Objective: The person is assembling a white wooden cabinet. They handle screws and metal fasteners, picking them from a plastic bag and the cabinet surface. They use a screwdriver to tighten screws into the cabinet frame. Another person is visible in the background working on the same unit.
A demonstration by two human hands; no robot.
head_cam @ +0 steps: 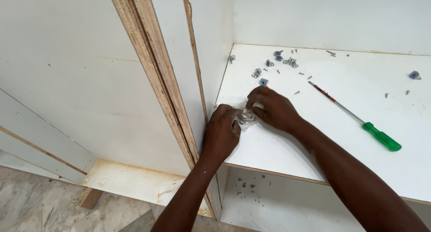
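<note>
Standing at the far left, a tall white panel (67, 79) with a raw plywood edge (157, 79) leans upright beside the cabinet. Next comes the left hand (221, 133), fingers curled and pinching one side of a small clear plastic bag of screws (245, 117) that rests on the white shelf (314, 137) near its front left corner. The right hand (271, 108) grips the bag's other side, fingers narrowly pinched on the plastic. Behind the hands, small metal brackets (278, 61) and loose screws (297, 92) lie scattered. Farther right, a screwdriver (357, 119) with a green handle lies flat, well apart from both hands.
</note>
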